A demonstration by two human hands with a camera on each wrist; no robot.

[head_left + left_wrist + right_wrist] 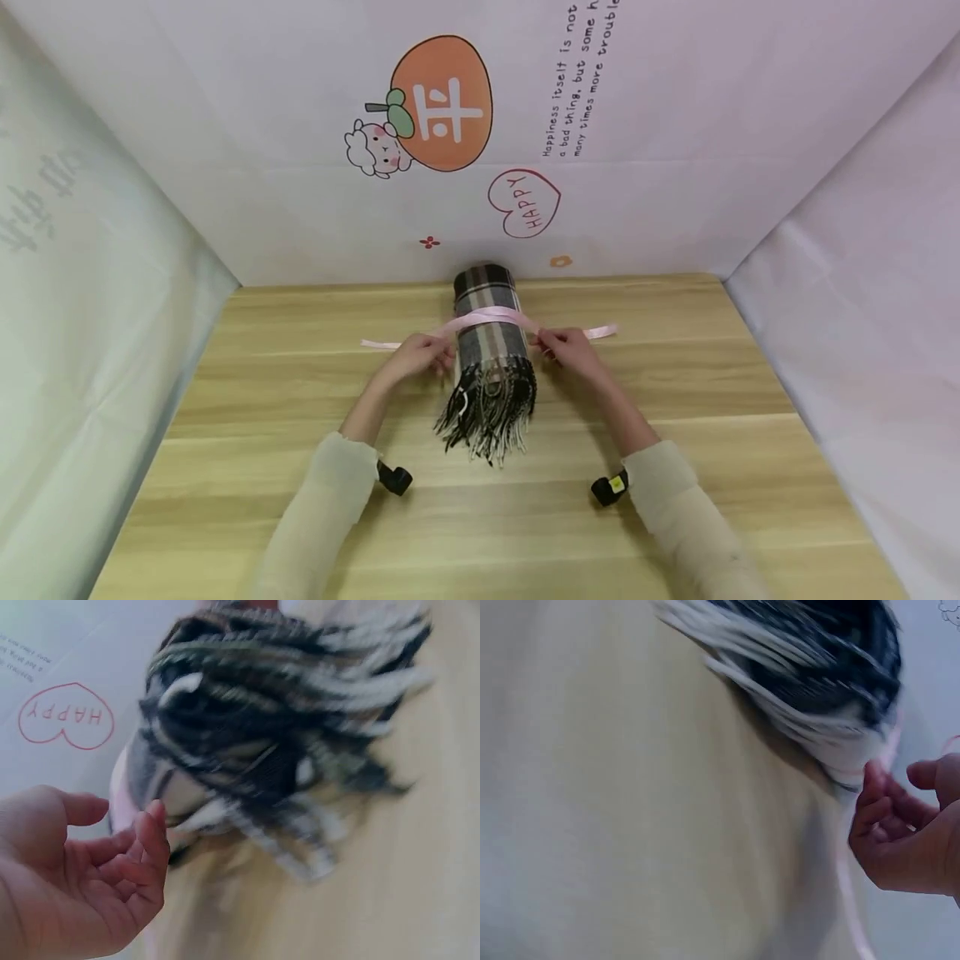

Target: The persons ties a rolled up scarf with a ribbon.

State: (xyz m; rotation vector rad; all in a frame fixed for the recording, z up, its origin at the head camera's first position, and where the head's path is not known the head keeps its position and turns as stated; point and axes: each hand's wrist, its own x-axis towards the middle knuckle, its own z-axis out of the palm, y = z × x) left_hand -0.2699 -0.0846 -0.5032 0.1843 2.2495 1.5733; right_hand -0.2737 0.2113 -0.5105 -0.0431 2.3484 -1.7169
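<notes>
A rolled plaid scarf (491, 343) in black, grey, white and brown lies on the table, its fringe (491, 408) spread toward the person. Across the top of the roll runs a pink ribbon (495, 313), its two tails reaching out to either side. My left hand (422, 354) holds the ribbon close against the scarf's left side. On the other side, my right hand (570, 348) pinches it near the roll. Both wrist views show curled fingers beside the fringed end; in the right one, a ribbon tail (847, 892) hangs below the hand.
The wooden table (675, 467) ends at a white back sheet (300, 208) with printed drawings and lettering, just behind the scarf. White sheets also close off the left (90, 292) and right (862, 275) sides. Small black devices sit at both wrists.
</notes>
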